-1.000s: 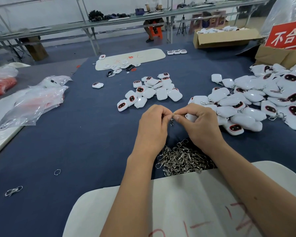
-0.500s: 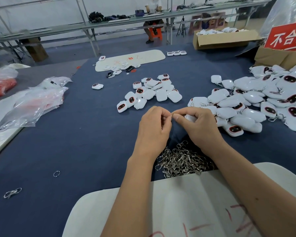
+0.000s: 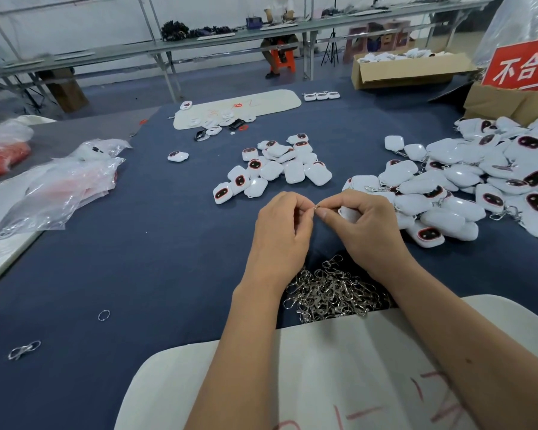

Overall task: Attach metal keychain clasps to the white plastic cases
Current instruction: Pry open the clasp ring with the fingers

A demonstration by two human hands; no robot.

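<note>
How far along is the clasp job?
Partly done. The large pile of cases on the right shows clasps and rings on several. In hand: left hand and right hand pinch a small metal piece, a white case under the right palm. Left: the smaller pile and the loose clasps.

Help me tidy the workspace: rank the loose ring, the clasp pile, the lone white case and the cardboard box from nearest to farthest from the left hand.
1. Clasp pile, just below the left hand.
2. Lone white case, up-left.
3. Loose ring, down-left; close to the case's distance.
4. Cardboard box, far upper right.
</note>
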